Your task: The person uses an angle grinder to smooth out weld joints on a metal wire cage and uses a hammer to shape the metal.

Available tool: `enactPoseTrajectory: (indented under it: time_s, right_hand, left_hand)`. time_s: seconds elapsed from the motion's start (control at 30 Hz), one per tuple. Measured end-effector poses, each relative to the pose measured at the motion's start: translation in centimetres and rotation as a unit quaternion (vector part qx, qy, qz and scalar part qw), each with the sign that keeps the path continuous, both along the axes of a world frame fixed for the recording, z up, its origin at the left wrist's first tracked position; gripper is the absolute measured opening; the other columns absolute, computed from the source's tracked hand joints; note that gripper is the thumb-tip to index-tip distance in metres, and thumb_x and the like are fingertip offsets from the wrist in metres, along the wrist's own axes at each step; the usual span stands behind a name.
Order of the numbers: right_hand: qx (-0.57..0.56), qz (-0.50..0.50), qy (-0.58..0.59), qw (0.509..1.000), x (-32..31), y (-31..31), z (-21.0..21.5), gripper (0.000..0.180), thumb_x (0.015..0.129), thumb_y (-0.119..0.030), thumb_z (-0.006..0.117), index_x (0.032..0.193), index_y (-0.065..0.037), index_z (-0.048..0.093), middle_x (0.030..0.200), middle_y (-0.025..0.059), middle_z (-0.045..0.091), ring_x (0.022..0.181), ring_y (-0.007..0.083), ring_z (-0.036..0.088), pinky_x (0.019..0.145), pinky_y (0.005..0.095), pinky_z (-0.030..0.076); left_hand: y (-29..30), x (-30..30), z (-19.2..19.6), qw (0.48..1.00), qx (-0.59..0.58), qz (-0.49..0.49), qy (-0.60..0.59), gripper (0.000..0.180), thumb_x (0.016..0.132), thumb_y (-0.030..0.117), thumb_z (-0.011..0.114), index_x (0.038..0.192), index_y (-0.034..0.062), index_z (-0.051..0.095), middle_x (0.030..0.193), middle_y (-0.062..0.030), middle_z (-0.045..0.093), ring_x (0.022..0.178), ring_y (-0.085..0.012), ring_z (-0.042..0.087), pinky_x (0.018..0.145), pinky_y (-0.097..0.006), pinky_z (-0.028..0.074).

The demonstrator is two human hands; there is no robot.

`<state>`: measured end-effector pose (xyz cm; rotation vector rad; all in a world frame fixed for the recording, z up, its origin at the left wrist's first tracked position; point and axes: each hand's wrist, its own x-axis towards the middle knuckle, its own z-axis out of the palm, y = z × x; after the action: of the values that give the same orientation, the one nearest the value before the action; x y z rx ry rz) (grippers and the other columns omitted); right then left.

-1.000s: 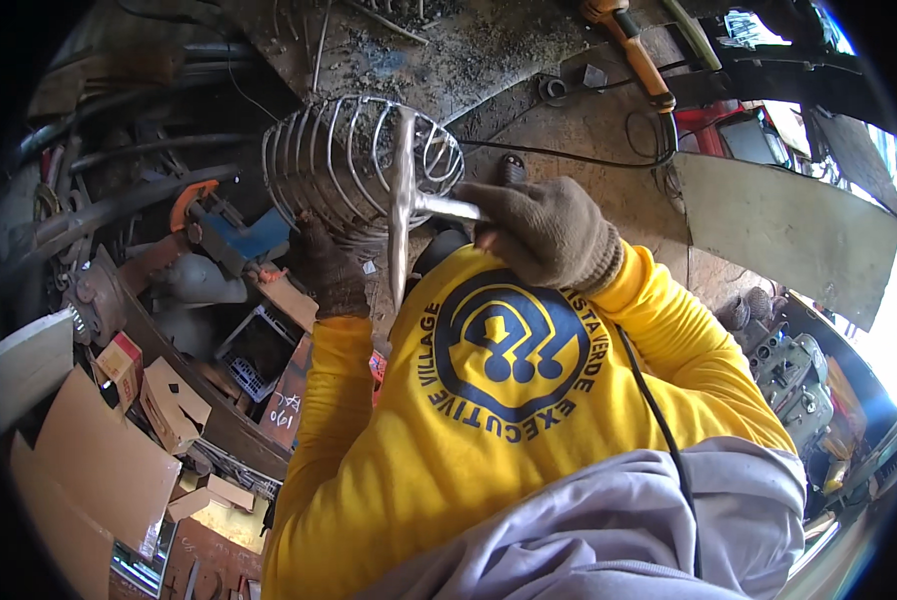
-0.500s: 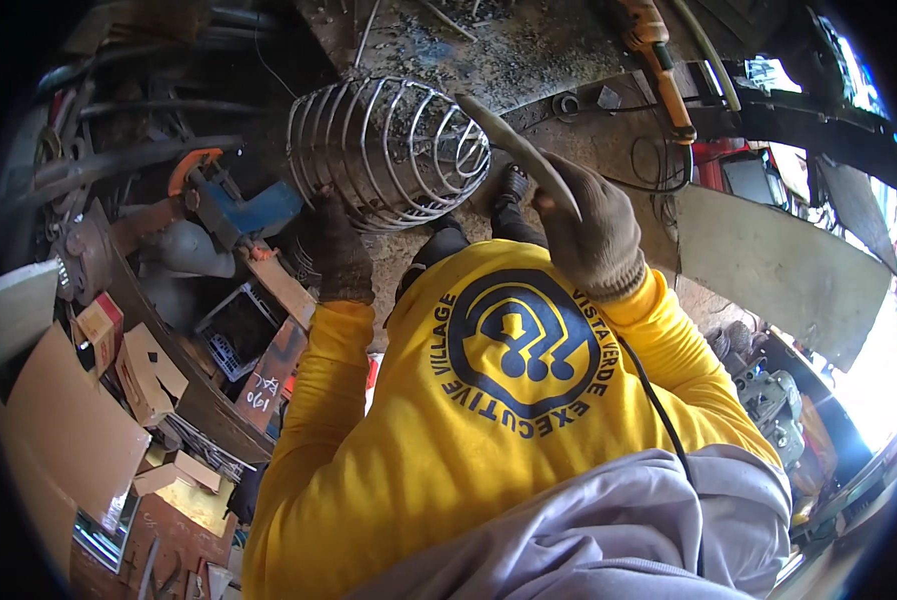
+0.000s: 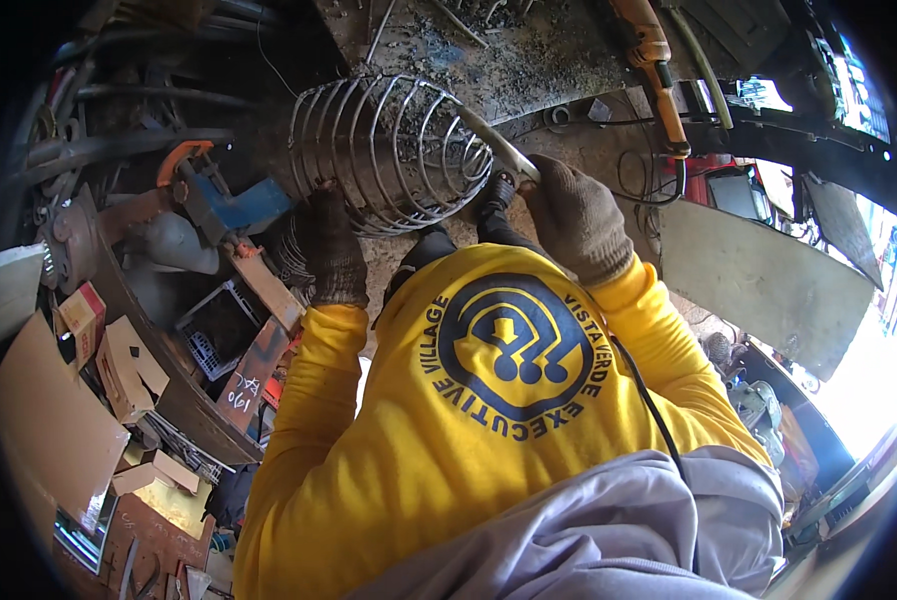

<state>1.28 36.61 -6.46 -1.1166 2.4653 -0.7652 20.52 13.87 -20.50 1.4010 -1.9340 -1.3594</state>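
Round wire cage (image 3: 389,150) lying over the dirty workbench (image 3: 569,60), gloved left hand (image 3: 331,250) gripping its lower rim, gloved right hand (image 3: 577,215) closed around a metal bar (image 3: 494,145) at the cage's right side

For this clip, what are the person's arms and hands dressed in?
Both arms are in bright yellow long sleeves. The left hand wears a dark, grimy knit work glove; the right hand wears a brownish-grey knit glove with a ribbed cuff. A thin black cable trails beside the right sleeve.
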Motion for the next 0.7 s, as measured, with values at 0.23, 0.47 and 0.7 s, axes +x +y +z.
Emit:
enactPoseTrajectory:
  time_s: [0.23, 0.47, 0.7]
  right_hand:
    - [-0.097, -0.01, 0.003, 0.995, 0.2, 0.2, 1.6, 0.032, 0.092, -0.018, 0.061, 0.121, -0.005, 0.061, 0.088, 0.0168, 0.07, 0.082, 0.0368, 0.069, 0.071, 0.0441, 0.054]
    - [-0.055, -0.022, -0.036, 0.998, -0.1, 0.3, 1.8, 0.033, 0.093, -0.02, 0.062, 0.121, -0.004, 0.062, 0.092, 0.0193, 0.07, 0.083, 0.0387, 0.069, 0.073, 0.044, 0.055]
    - [0.024, -0.024, 0.029, 0.999, -1.1, 0.3, 0.2, 0.035, 0.092, -0.022, 0.063, 0.121, -0.003, 0.062, 0.088, 0.0187, 0.07, 0.079, 0.0378, 0.07, 0.069, 0.0443, 0.055]
  left_hand:
    - [0.5, -0.8, 1.5, 0.997, -0.063, 0.002, 0.036, 0.047, 0.099, 0.043, 0.058, 0.107, -0.0025, 0.064, 0.101, -0.0169, 0.066, 0.092, -0.0294, 0.062, 0.083, -0.04, 0.047]
    - [0.5, -0.4, 0.8, 0.998, -0.037, 0.017, 0.049, 0.05, 0.104, 0.045, 0.047, 0.098, -0.0015, 0.064, 0.085, -0.0163, 0.066, 0.079, -0.0306, 0.063, 0.074, -0.042, 0.047]
    - [0.5, -1.4, 3.3, 0.993, -0.09, -0.047, -0.064, 0.056, 0.1, 0.052, 0.05, 0.096, -0.0022, 0.065, 0.086, -0.0189, 0.067, 0.083, -0.0373, 0.064, 0.074, -0.044, 0.047]
